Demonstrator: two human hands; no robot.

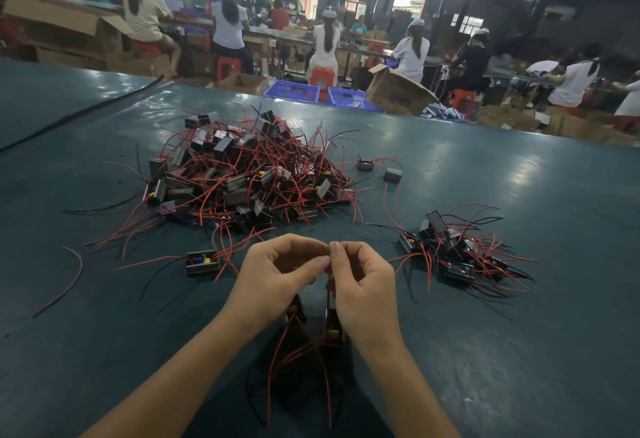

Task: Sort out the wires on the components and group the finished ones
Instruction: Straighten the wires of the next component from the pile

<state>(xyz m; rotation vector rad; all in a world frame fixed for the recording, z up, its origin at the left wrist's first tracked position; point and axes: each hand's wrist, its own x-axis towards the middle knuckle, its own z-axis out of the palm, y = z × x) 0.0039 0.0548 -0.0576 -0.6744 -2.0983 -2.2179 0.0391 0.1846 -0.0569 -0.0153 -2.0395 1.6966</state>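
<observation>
Left hand [277,273]: fingers curled, thumb and forefinger tips meeting the right hand's, pinching the wires [328,287]
Right hand [365,287]: curled likewise, pinching the same wires
Held components [335,328]: two, directly below the hands, red leads trailing toward the camera
Large pile [242,174]: tangled units heaped mid-table, beyond the hands
Smaller cluster [450,254]: right of the hands, well apart from the pile
Table [519,351]: dark green surface

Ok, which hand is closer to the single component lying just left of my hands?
Left. The left hand sits just right of the single component; the right hand is farther right, on the left hand's other side.
</observation>
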